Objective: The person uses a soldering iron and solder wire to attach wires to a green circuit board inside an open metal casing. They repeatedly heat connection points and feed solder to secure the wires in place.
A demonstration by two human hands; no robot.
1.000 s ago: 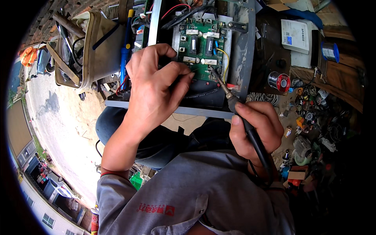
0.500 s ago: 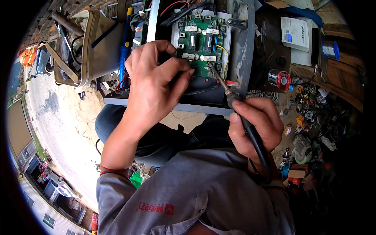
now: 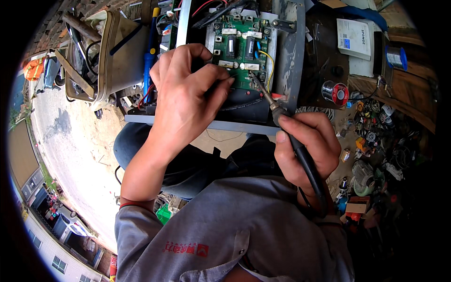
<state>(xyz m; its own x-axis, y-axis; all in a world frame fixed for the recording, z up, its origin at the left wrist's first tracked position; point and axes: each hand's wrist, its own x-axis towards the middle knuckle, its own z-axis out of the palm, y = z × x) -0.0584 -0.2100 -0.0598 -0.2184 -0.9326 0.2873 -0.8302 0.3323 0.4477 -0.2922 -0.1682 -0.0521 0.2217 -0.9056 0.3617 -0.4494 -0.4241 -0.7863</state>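
Observation:
A green circuit board (image 3: 240, 52) with white block parts, dark cylinders and a yellow wire (image 3: 273, 70) sits in a grey metal case (image 3: 287, 70). My right hand (image 3: 310, 148) grips a soldering iron (image 3: 278, 109) by its dark handle, and the tip meets the board's lower right part. At the board's lower left, my left hand (image 3: 188, 91) is closed, thumb and forefinger pinched together near the surface. Whatever thin piece lies between those fingertips is too small to make out. The hand hides part of the case's left side.
On the left stands a beige bucket (image 3: 120, 61) of tools, beside a blue-handled screwdriver (image 3: 149, 61). To the right are a white box (image 3: 353, 40), a solder spool (image 3: 335, 93) and a wire spool with blue rims (image 3: 396, 59). Loose parts and a motor (image 3: 363, 177) litter the floor.
Both hands keep their grips, and the iron's tip stays at nearly the same spot on the board. The whole view has shifted very slightly.

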